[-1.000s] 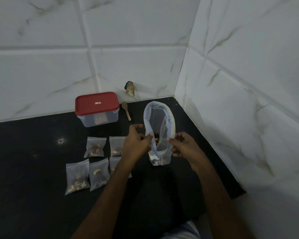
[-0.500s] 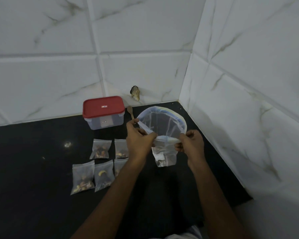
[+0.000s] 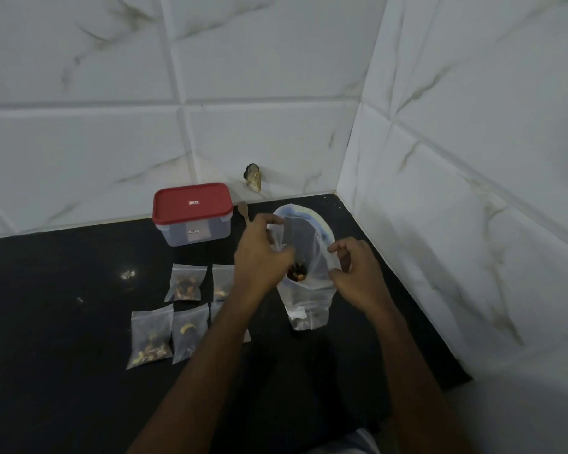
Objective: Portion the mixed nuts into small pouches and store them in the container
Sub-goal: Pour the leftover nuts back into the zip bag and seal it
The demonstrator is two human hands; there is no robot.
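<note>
My left hand [image 3: 263, 257] and right hand [image 3: 356, 276] pinching opposite rims of a large clear plastic bag [image 3: 309, 303], mixed nuts [image 3: 297, 275] inside, filled small clear pouches [image 3: 186, 283] at its nine o'clock

Small labels on container lid [image 3: 193, 202] and container wall [image 3: 194, 231]; print too small, unreadable.

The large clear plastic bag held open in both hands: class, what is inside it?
A small heap of dark and yellowish mixed nuts lies deep in the large clear plastic bag. The left hand overlaps the heap's edge, so its full amount is hidden.
</note>
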